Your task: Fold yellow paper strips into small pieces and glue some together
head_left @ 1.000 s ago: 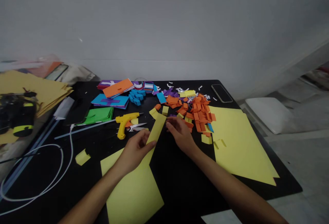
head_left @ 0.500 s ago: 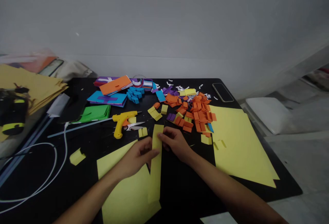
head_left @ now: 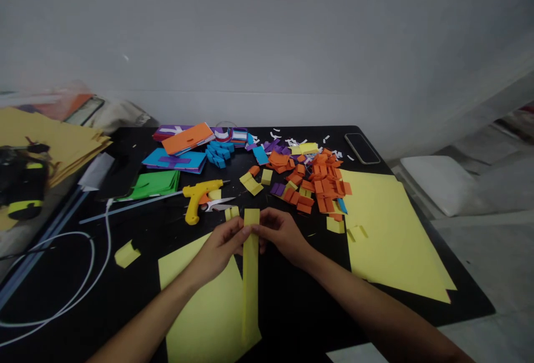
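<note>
A long yellow paper strip [head_left: 251,279] stands lengthwise in front of me, its top end pinched between both hands. My left hand [head_left: 223,246] grips its left edge, thumb on the front. My right hand [head_left: 283,235] grips the right edge, with the thumb on the front and the other fingers behind the paper. Both hands are closed on the strip. Its lower end hangs over a yellow paper sheet [head_left: 200,307] lying on the table. Just beyond my left hand sits a small folded yellow paper piece [head_left: 231,212].
A yellow glue gun [head_left: 198,196] and scissors [head_left: 219,204] lie beyond my hands. Orange folded pieces [head_left: 327,182] are heaped at the right back, beside more yellow sheets [head_left: 387,235]. A phone [head_left: 362,148] lies at the back right; a white cable [head_left: 94,263] curls at left.
My left hand has moved up to the strip's top end, level with my right hand. The strip's top has come slightly lower and to the left.
</note>
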A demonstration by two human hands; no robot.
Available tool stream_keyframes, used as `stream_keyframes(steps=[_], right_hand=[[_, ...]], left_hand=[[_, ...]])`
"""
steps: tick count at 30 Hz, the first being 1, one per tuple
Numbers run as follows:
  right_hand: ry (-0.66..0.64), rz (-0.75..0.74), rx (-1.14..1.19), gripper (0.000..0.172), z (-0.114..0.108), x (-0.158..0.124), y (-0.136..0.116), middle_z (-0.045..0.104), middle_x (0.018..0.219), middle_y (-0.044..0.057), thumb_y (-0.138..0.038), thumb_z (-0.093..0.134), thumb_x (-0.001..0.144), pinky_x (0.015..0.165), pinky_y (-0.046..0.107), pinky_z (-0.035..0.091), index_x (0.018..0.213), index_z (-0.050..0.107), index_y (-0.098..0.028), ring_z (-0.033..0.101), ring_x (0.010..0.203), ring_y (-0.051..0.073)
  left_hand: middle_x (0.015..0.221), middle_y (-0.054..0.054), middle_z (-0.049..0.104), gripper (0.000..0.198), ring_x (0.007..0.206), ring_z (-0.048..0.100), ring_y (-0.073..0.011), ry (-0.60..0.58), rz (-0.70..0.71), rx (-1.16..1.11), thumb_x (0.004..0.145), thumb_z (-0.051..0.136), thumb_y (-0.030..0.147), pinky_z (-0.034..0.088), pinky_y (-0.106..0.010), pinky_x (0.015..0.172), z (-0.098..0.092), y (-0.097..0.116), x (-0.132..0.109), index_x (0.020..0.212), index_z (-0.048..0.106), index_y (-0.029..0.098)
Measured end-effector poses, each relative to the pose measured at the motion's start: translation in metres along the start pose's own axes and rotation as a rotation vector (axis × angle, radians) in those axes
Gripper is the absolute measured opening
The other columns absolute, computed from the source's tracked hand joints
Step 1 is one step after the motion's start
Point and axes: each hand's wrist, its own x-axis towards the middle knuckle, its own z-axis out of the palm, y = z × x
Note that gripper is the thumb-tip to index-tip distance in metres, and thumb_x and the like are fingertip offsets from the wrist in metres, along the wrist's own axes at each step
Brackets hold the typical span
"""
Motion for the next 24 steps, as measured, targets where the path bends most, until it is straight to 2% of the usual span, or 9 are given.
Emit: stream_keyframes(steps=[5, 7, 10, 12, 16, 19, 24], right_hand=[[0.023, 0.0, 0.038, 0.045, -0.0004, 0.0, 0.0034, 0.07, 0.078, -0.002, -0.043, 0.093, 0.067, 0.05, 0.024, 0.059, 0.09, 0.065, -0.017, 0.066, 0.056, 0.012], [0.013, 0.006, 0.044, 0.044, 0.0, -0.0003, 0.0034, 0.072, 0.079, -0.002, -0.04, 0.094, 0.066, 0.051, 0.023, 0.058, 0.088, 0.065, -0.017, 0.066, 0.057, 0.012], [-0.007, 0.011, 0.05, 0.045, 0.0004, -0.0003, 0.0031, 0.072, 0.076, -0.002, -0.041, 0.096, 0.063, 0.05, 0.023, 0.058, 0.085, 0.064, -0.017, 0.065, 0.054, 0.011], [-0.014, 0.008, 0.037, 0.045, 0.0002, -0.0001, 0.003, 0.07, 0.072, -0.002, -0.043, 0.095, 0.064, 0.051, 0.024, 0.058, 0.083, 0.064, -0.016, 0.065, 0.054, 0.012], [-0.035, -0.023, -0.039, 0.041, -0.0011, -0.0006, 0.0018, 0.066, 0.064, -0.003, -0.05, 0.087, 0.075, 0.052, 0.025, 0.059, 0.084, 0.067, -0.015, 0.064, 0.052, 0.012], [-0.025, -0.036, -0.029, 0.046, -0.0017, -0.002, 0.0004, 0.065, 0.066, -0.002, -0.059, 0.077, 0.083, 0.05, 0.025, 0.06, 0.08, 0.066, -0.015, 0.064, 0.053, 0.012], [-0.02, -0.029, -0.01, 0.047, -0.0004, -0.0037, -0.0008, 0.066, 0.066, -0.002, -0.061, 0.078, 0.08, 0.047, 0.025, 0.059, 0.083, 0.065, -0.015, 0.063, 0.051, 0.012]], left_hand=[[0.064, 0.006, 0.049, 0.053, 0.056, 0.047, -0.009, 0.055, -0.009, 0.031, 0.083, 0.071, 0.067, 0.037, -0.019, 0.051, -0.0016, 0.0002, 0.0012, 0.074, 0.054, 0.017], [0.064, 0.006, 0.049, 0.051, 0.056, 0.049, -0.009, 0.048, -0.017, 0.021, 0.083, 0.072, 0.065, 0.04, -0.02, 0.052, -0.0016, -0.0012, 0.0011, 0.075, 0.054, 0.017], [0.074, 0.003, 0.061, 0.046, 0.061, 0.061, -0.0131, -0.021, -0.08, -0.071, 0.084, 0.073, 0.061, 0.053, -0.026, 0.059, -0.0006, -0.0025, -0.0001, 0.083, 0.055, 0.019], [0.078, 0.001, 0.065, 0.043, 0.062, 0.064, -0.0143, -0.053, -0.089, -0.092, 0.086, 0.073, 0.058, 0.057, -0.029, 0.06, -0.0004, -0.0021, -0.001, 0.089, 0.057, 0.019], [0.072, 0.003, 0.06, 0.043, 0.055, 0.058, -0.0115, -0.03, -0.069, -0.041, 0.083, 0.076, 0.056, 0.052, -0.023, 0.051, -0.0032, 0.0013, -0.0018, 0.093, 0.062, 0.016], [0.07, 0.003, 0.059, 0.043, 0.052, 0.055, -0.01, -0.036, -0.081, -0.015, 0.083, 0.076, 0.055, 0.048, -0.022, 0.048, -0.0065, 0.0035, -0.002, 0.089, 0.064, 0.015], [0.075, 0.0, 0.064, 0.035, 0.052, 0.054, -0.0089, -0.131, -0.039, 0.034, 0.091, 0.07, 0.049, 0.046, -0.02, 0.049, -0.0083, 0.0026, -0.0017, 0.092, 0.068, 0.014]])
